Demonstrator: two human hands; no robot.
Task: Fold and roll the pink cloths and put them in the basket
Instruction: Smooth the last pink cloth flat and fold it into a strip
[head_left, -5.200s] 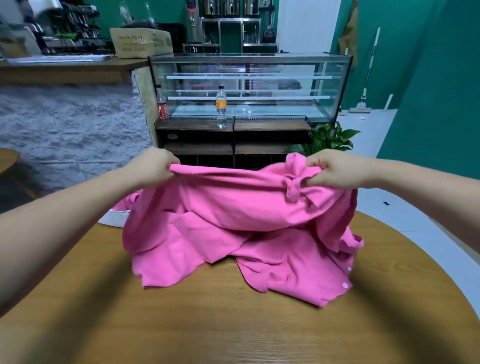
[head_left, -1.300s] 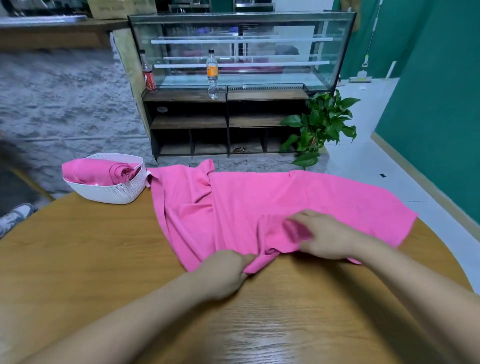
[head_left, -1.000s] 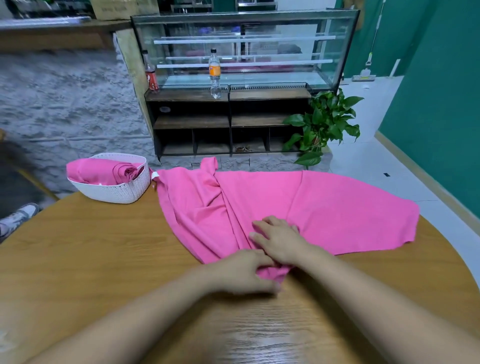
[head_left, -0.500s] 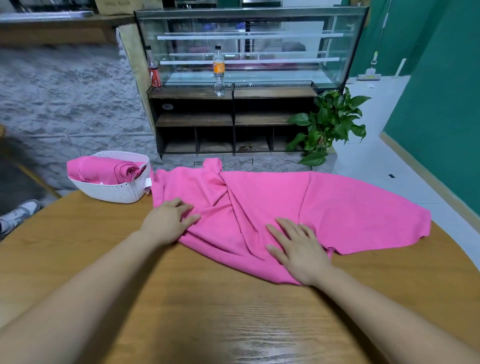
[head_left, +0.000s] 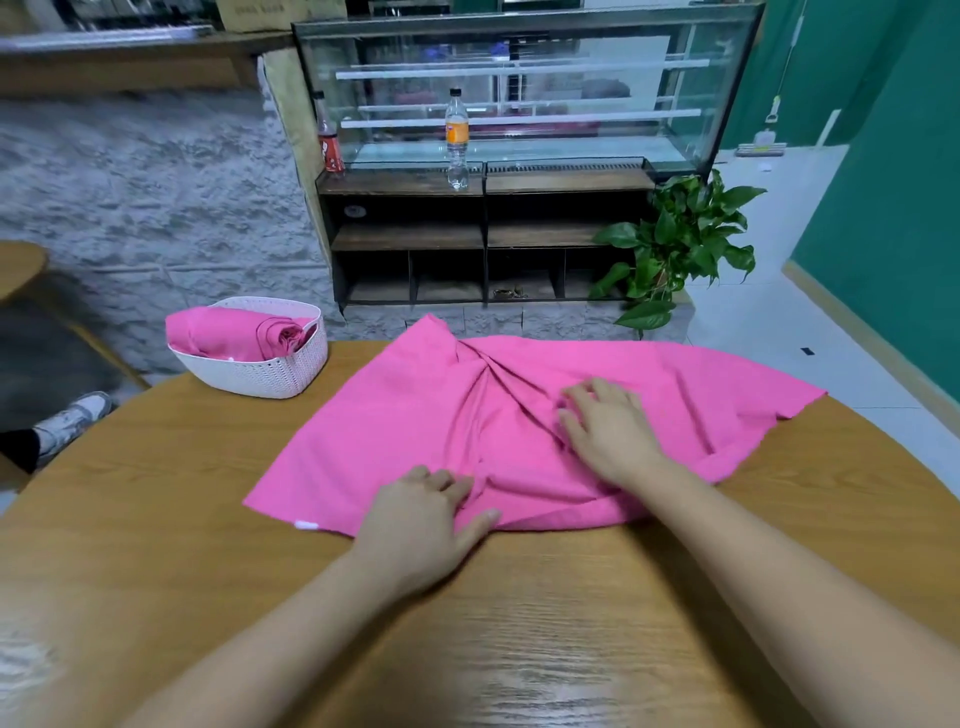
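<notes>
A large pink cloth (head_left: 405, 436) lies spread over the far half of the round wooden table (head_left: 156, 545), creased in the middle. My left hand (head_left: 421, 519) rests on its near edge with relaxed fingers. My right hand (head_left: 605, 431) lies flat on the creased middle, fingers spread. A white woven basket (head_left: 270, 371) stands at the table's far left and holds a rolled pink cloth (head_left: 234, 335).
Beyond the table stand a dark shelf unit (head_left: 483, 239) with a glass display case and bottles, and a potted plant (head_left: 675, 249) to its right. A person's shoe (head_left: 72, 421) shows on the floor at the left.
The cloth, held up in both hands five seconds ago, now lies flat. Over the last second my left hand went left along the cloth and came back to the near edge; my right moved farther in.
</notes>
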